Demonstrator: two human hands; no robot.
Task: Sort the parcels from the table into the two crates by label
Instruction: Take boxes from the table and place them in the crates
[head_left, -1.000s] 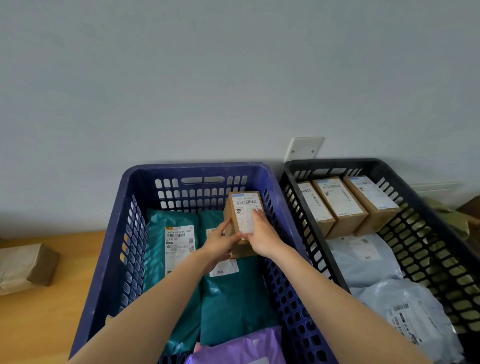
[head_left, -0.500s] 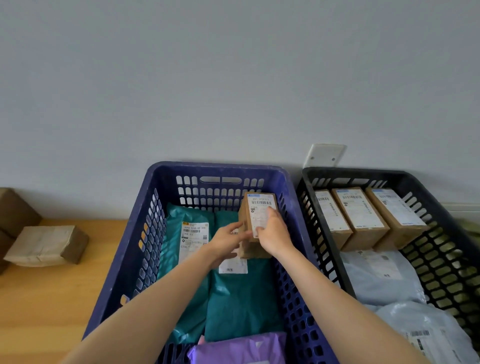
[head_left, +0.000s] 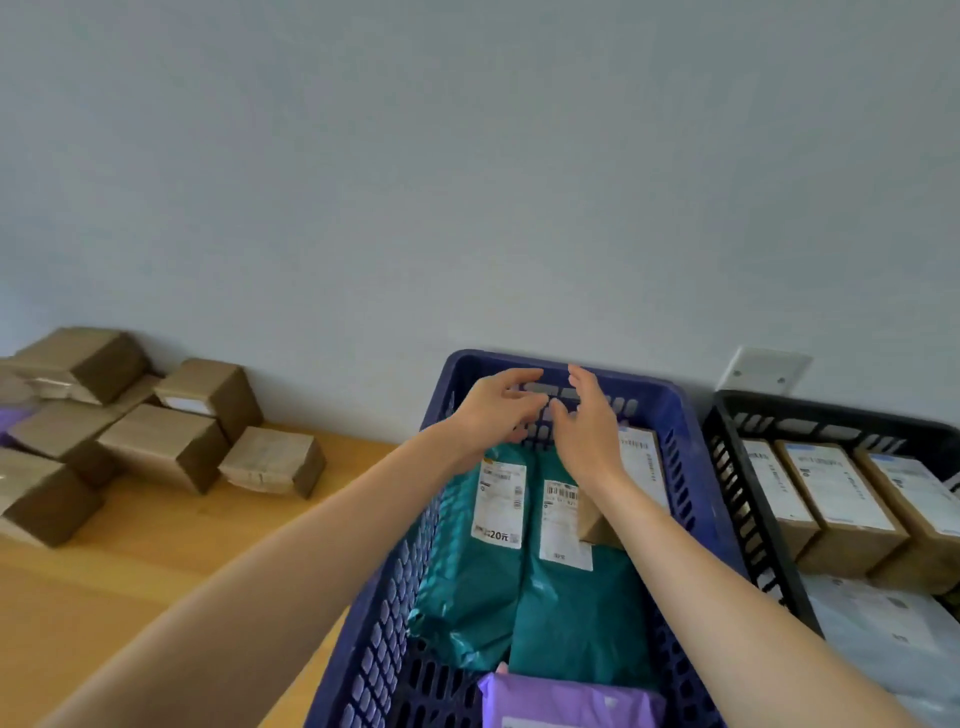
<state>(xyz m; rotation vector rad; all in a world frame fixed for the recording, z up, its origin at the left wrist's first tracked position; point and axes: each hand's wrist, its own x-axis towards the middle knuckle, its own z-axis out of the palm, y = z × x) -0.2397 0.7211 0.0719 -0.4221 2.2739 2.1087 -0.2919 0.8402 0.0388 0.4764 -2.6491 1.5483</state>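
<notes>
— Both arms are out; bare forearms run in from the lower corners and converge ahead.
— Left hand (head_left: 498, 410)?
— Palm turned right, fingers loosely bent, nothing in it; right hand (head_left: 587, 431) just beside it, palm turned left, fingers nearly straight and pointing away, also holding nothing.
— Touching?
— Close; left fingertips near the right thumb; contact, can't tell; both hover over the far end of the blue crate (head_left: 672, 410).
</notes>
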